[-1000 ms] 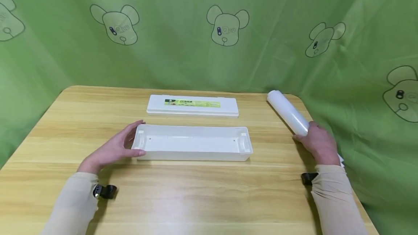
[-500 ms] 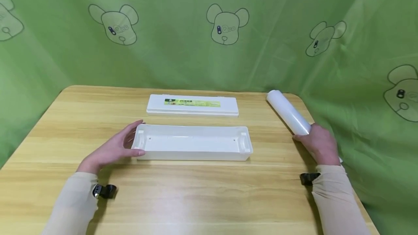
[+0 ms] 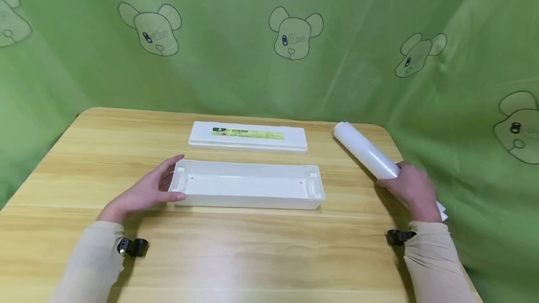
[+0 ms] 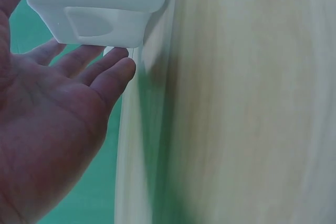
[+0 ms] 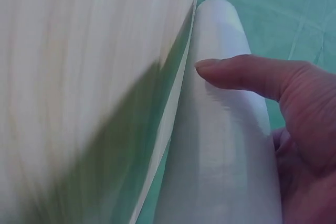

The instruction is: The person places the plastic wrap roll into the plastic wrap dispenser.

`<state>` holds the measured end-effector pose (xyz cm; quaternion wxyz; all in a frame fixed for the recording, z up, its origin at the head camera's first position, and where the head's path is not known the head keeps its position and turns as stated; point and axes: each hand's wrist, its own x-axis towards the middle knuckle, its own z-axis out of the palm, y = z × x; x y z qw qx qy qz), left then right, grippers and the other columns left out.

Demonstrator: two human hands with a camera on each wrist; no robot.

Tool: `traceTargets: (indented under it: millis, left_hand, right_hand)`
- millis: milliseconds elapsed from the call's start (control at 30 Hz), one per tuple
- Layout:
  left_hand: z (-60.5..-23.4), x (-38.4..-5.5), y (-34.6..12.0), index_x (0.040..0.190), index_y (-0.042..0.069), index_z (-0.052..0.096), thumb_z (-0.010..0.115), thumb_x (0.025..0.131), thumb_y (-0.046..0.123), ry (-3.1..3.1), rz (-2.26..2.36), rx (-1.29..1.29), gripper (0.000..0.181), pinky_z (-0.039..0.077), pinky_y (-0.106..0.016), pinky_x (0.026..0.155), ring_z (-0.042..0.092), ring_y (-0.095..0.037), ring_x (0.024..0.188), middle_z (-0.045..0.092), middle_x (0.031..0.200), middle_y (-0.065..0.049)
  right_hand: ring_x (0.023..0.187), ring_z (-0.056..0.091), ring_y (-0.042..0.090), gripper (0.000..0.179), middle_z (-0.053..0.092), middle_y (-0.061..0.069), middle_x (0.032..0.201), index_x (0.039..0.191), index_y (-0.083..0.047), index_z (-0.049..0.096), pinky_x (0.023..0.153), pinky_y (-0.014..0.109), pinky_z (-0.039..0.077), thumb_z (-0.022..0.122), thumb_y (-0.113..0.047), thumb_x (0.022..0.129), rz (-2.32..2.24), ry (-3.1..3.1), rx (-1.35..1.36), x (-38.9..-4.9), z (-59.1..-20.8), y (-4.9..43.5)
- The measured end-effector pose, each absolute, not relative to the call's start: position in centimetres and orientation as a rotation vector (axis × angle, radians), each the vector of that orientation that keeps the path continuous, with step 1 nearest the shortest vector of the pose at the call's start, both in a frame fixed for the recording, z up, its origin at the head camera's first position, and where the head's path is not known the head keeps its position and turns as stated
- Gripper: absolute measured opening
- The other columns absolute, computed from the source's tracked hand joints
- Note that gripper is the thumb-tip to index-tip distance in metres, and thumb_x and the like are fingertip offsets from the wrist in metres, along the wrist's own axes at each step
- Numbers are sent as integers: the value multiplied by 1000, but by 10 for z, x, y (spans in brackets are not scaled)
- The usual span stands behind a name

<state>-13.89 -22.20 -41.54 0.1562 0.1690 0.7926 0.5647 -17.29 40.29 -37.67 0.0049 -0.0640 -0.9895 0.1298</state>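
A long white plastic box (image 3: 252,183), with no lid on it, lies at the middle of the table. My left hand (image 3: 147,188) holds its left end, thumb at the front wall and fingers toward the back corner. In the left wrist view the fingers (image 4: 84,61) reach past the end of the box (image 4: 100,24). My right hand (image 3: 412,188) grips a whitish roll of plastic film (image 3: 366,151) that slants along the table's right side. The right wrist view has the thumb (image 5: 236,72) across the roll (image 5: 220,145); the other fingers are mostly hidden.
Behind the box lies a flat white lid (image 3: 248,144) with a yellow-green label. The wooden table (image 3: 252,251) ends at a green curtain (image 3: 227,78) at the back and right. The roll's near end is close to the table's right edge.
The roll's far end has swung left and a little nearer, with my right hand still gripping it. My left hand and the box have stayed in place.
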Motion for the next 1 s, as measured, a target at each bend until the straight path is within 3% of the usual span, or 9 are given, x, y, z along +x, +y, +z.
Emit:
traceTargets:
  millis: [467, 1000]
  left_hand:
    - [-417, -139, -221, 158, 18, 11, 78, 86, 22, 2266, 1595, 471, 99, 20, -50, 115, 18, -40, 144, 14, 161, -17]
    - [-414, -140, -225, 158, 18, 10, 78, 85, 24, 2253, 1567, 461, 99, 20, -52, 114, 18, -40, 144, 14, 160, -19]
  right_hand:
    - [76, 59, 40, 77, 63, 28, 95, 123, 9, 52, 51, 44, 45, 83, -40, 72, 385, -3069, -98, -177, -365, 394]
    - [82, 58, 37, 79, 63, 27, 104, 129, 7, 51, 61, 44, 46, 83, -41, 74, 486, -3088, 18, -180, -366, 377]
